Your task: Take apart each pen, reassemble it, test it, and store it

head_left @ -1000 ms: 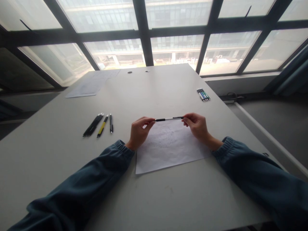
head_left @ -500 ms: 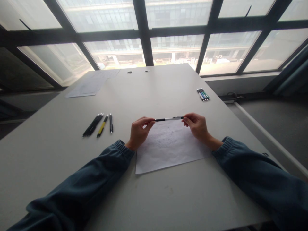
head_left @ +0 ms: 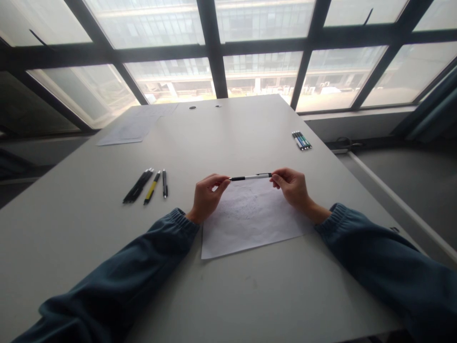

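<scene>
A white pen (head_left: 251, 176) with a black grip is held level between my two hands, above a sheet of paper (head_left: 257, 224). My left hand (head_left: 209, 194) pinches its tip end between thumb and fingers. At the other end, by the clip, my right hand (head_left: 292, 186) is closed on it in the same way. The paper below carries faint scribbled marks near its middle and looks slightly wrinkled. Both wrists come out of dark blue sleeves.
Left of my hands lie several black pens (head_left: 138, 186), a yellow-and-black pen (head_left: 152, 187) and a single dark pen (head_left: 164, 183). A row of pens (head_left: 302, 140) sits near the table's right edge. More papers (head_left: 128, 126) lie at the far left of the white table (head_left: 221, 143), before the windows.
</scene>
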`<state>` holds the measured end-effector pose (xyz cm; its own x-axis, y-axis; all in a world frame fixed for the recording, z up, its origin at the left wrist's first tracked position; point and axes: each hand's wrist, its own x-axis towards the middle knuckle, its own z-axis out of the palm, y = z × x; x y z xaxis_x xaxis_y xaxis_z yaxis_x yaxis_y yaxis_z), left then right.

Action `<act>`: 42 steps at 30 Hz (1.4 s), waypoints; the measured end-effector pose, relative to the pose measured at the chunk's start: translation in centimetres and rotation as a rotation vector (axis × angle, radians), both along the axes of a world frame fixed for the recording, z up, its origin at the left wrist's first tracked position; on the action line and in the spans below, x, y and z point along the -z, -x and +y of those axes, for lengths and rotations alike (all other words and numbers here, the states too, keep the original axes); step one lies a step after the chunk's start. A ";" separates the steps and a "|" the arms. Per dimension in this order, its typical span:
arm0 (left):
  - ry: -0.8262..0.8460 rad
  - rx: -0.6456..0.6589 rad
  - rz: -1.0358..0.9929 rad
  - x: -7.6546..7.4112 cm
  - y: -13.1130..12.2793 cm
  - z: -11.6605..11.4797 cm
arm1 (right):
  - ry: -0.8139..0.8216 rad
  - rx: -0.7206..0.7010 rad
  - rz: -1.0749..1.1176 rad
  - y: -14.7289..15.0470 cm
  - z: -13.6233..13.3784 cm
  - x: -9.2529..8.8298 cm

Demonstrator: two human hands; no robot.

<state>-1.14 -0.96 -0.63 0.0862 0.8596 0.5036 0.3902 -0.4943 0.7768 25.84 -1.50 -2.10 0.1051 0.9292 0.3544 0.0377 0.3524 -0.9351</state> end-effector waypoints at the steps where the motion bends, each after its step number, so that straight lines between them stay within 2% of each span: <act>1: 0.002 0.001 -0.002 0.0 0.0 0.0 | 0.001 0.000 -0.002 0.0 0.0 0.0; 42: -0.016 0.018 0.014 0.1 0.0 0.1 | -0.042 0.016 -0.045 -0.1 0.1 0.2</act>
<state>-1.17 -0.89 -0.73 0.1089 0.8499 0.5155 0.3923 -0.5133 0.7633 25.97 -1.42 -2.34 0.1032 0.9118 0.3974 0.0857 0.3899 -0.9169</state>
